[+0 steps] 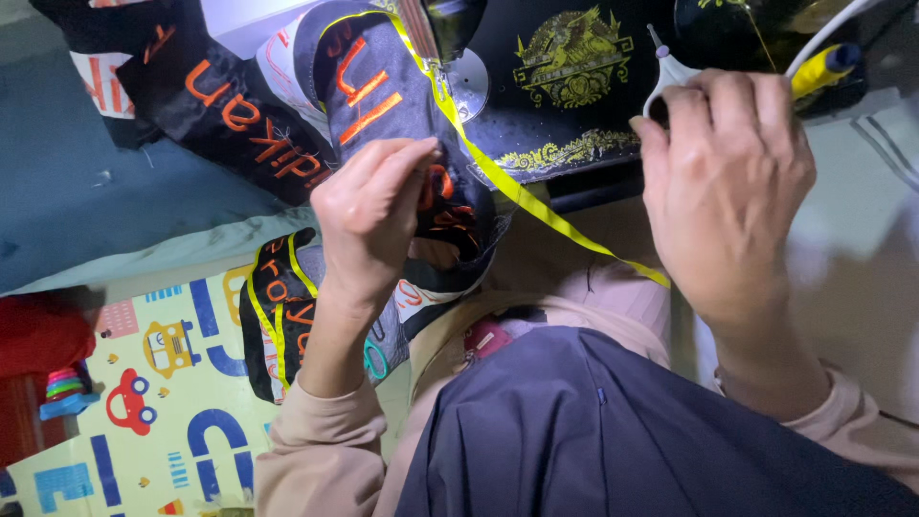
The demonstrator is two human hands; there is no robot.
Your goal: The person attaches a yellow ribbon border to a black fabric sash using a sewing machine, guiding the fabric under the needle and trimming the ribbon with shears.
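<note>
My left hand (pixel 373 215) pinches a dark fabric piece (pixel 383 105) with orange stitched letters, just below the needle area of a black sewing machine (pixel 574 67) with gold ornament. A bright yellow trim tape (pixel 536 206) runs from the machine diagonally down towards my right wrist. My right hand (pixel 728 177) is curled over a small white tool (pixel 665 72) resting against the machine bed. A yellow and blue handle (pixel 821 67) pokes out beside its knuckles. Both sleeves are beige.
More dark fabric with orange letters and yellow edging (pixel 278 316) hangs over my lap, with a teal scissor handle (pixel 375 359) under it. A play mat with cars and letters (pixel 163 402) covers the floor at left, by a ring toy (pixel 65 388).
</note>
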